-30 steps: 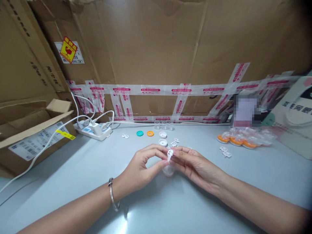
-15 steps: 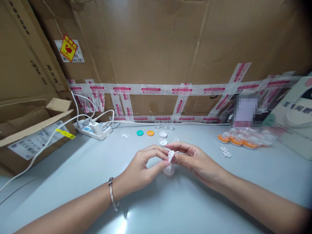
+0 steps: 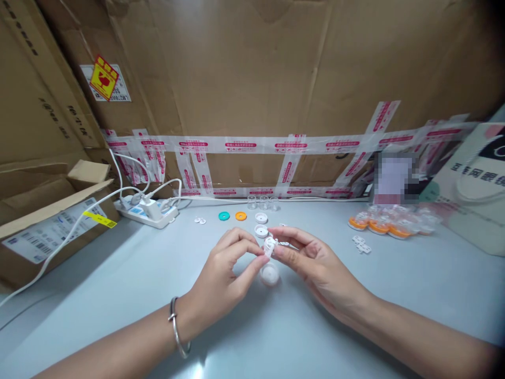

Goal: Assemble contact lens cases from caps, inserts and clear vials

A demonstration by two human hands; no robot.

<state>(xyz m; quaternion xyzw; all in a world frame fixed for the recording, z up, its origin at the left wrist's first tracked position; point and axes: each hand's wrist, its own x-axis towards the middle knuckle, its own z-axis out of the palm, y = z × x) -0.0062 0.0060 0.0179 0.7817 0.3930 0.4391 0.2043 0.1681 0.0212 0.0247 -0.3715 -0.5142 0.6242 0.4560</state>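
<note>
Between my two hands, above the table, is a small white plastic piece (image 3: 270, 246) with holes in it. My left hand (image 3: 231, 266) pinches it from the left with thumb and fingertips. From the right, my right hand (image 3: 315, 263) grips the same piece, its fingers closed. Just below the fingertips a round, whitish cup-like part (image 3: 270, 274) shows, blurred; whether it is joined to the piece I cannot tell. Beyond my fingers are two white round caps (image 3: 261, 230), an orange ring (image 3: 241, 216) and a teal ring (image 3: 224, 216).
Clear cylinders (image 3: 263, 202) stand along the back. Small white parts (image 3: 361, 245) lie on the right, near clear pieces with orange bases (image 3: 379, 227). Tiny white discs (image 3: 200, 220) and a power strip (image 3: 152, 211) are left, beside an open cardboard box (image 3: 55, 210).
The view has shifted slightly to the right. Both hands keep hold of the white piece, which has turned a little, and the round part beneath it now shows more fully.
</note>
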